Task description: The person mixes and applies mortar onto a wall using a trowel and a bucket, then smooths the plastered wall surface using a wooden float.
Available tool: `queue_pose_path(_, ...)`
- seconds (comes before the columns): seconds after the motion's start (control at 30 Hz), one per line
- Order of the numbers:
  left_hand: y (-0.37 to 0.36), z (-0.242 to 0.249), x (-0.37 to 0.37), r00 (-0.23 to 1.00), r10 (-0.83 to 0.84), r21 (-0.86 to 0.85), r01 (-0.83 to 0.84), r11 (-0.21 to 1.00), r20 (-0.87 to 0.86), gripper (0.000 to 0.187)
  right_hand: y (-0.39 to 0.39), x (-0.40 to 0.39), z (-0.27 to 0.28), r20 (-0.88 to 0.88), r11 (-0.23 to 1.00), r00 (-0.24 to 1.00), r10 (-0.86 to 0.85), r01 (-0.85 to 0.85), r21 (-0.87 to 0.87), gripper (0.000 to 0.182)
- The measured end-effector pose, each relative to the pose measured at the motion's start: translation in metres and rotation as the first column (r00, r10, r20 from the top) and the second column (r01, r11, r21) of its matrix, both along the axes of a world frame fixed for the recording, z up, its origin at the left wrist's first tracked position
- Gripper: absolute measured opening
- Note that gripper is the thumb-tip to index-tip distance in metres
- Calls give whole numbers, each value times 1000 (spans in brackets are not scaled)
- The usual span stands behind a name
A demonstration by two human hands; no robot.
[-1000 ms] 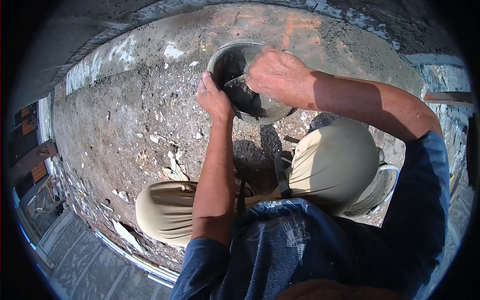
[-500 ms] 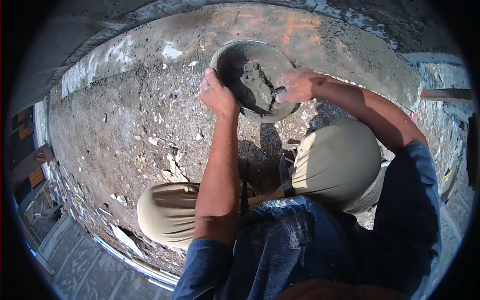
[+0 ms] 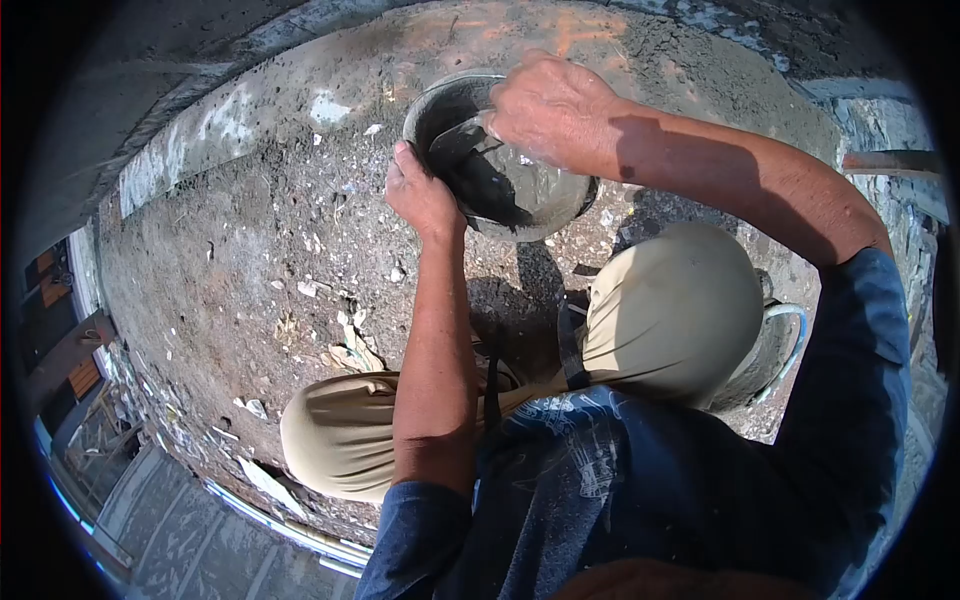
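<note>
I noted the left hand point(image 3: 423, 200) clamped on the mortar bucket point(image 3: 565, 205), the right hand point(image 3: 556, 112) closed around a trowel point(image 3: 459, 142), its blade slanting toward the left inside.

Out at nine o'clock from the basin point(image 3: 573, 212), there's the broadest lane: rough ground point(image 3: 225, 275), low chips scattered over it. Swing to eight, and pale scraps point(image 3: 355, 347) lie in the way. At the basin's eight-to-nine edge, the left hand point(image 3: 425, 200) blocks the rim; over at two, the right hand point(image 3: 553, 112) covers the opening, its forearm point(image 3: 725, 165) barring three o'clock. Inside, four o'clock offers a bare slice of wall. Down at six, a shadowed gap runs between the left forearm point(image 3: 437, 330) and right knee point(image 3: 675, 305), the knee closing off four. And the left knee point(image 3: 335, 430) crowds seven!
</note>
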State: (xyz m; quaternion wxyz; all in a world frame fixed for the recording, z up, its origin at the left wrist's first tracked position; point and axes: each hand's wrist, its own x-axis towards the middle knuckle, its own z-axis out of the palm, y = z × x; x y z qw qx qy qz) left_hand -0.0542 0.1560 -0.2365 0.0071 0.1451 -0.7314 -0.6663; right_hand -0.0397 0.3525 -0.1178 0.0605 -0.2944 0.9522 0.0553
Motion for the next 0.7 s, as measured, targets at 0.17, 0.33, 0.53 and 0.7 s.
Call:
queue_pose_path(0.17, -4, -17, -8, 998, 9, 40, -6, 999, -59, 46, 41, 13, -49, 175, 934, 917, -357, 349, 74, 28)
queue_pose_path(0.33, -2, 9, -2, 998, -7, 163, -3, 987, 60, 45, 76, 96, -69, 352, 583, 722, -596, 690, -428, 34)
queue_pose_path(0.53, 2, 15, -2, 995, -11, 65, 4, 998, 101, 51, 158, 182, -162, 610, 151, 306, -731, 944, -293, 44)
queue_pose_path(0.7, -8, 2, -5, 997, -47, 29, 45, 999, 66, 52, 214, 187, -214, 506, 271, 349, -789, 937, -222, 62)
